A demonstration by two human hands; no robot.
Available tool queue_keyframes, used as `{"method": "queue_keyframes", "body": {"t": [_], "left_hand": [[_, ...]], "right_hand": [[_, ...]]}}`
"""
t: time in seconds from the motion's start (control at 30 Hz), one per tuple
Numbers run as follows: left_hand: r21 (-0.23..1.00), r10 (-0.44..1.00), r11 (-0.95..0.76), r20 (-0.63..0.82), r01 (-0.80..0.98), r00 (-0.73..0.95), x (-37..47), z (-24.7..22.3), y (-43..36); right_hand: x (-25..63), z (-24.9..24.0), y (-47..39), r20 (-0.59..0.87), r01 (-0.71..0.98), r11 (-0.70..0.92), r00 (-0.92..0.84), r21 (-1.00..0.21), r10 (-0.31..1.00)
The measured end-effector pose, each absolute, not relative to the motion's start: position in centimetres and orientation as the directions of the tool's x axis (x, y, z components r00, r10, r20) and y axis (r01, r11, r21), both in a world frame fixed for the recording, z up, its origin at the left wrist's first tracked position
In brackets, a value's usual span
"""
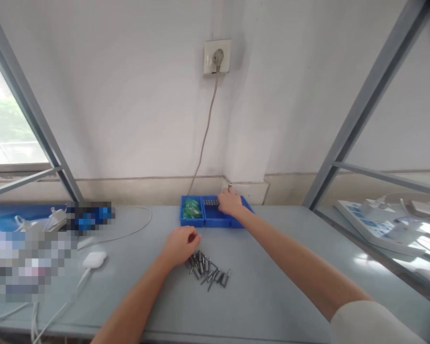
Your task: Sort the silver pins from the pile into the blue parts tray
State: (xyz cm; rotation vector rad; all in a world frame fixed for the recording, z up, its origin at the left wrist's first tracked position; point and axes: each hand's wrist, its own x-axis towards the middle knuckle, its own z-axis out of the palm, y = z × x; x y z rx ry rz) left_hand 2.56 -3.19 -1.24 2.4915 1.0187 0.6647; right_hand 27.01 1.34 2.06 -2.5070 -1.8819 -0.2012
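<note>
Near the wall stand blue bins (218, 222) side by side. Green packets (192, 209) fill the left one, and a row of small metal parts (211, 202) lies along the back of the middle one. My right hand (230, 202) is over the right part of the bins, fingers bent round something I cannot make out. On the grey table, a loose pile of metal rivets (206, 270) lies in front of the bins. My left hand (182, 244) rests at the pile's upper left edge with its fingers curled; what they hold, if anything, is hidden.
A white charger (94, 259) with cables lies on the left of the grey table (265, 306). Power adapters (57, 217) are farther left. Slanted metal posts (365, 102) flank the table. A cord (208, 124) hangs from the wall socket (212, 48) behind the bins.
</note>
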Motion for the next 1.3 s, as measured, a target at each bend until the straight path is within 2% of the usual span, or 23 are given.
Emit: {"method": "queue_keyframes", "body": {"t": [0.27, 0.57, 1.0, 1.2, 1.3], "left_hand": [[0.498, 0.723, -0.673, 0.285, 0.547, 0.629, 2.5, -1.2, -3.2], [0.497, 0.712, -0.683, 0.287, 0.536, 0.641, 2.5, -1.2, -3.2], [0.483, 0.709, -0.689, 0.295, 0.540, 0.641, 2.6, -1.2, -3.2], [0.476, 0.710, -0.686, 0.275, 0.550, 0.648, 2.6, -1.1, -3.2], [0.473, 0.709, -0.689, 0.284, 0.549, 0.645, 2.6, -1.0, -3.3]], "right_hand": [[26.7, 2.0, 1.2, 0.091, 0.949, -0.315, 0.313, 0.009, 0.945], [27.7, 3.7, 1.3, 0.068, 0.932, -0.340, 0.350, -0.126, 0.934], [27.1, 2.1, 1.9, 0.118, 0.957, -0.289, 0.284, 0.021, 0.952], [26.9, 2.7, 1.6, 0.130, 0.959, -0.282, 0.282, -0.023, 0.950], [26.0, 4.1, 0.6, 0.198, 0.955, -0.288, 0.297, -0.071, 0.934]]}}
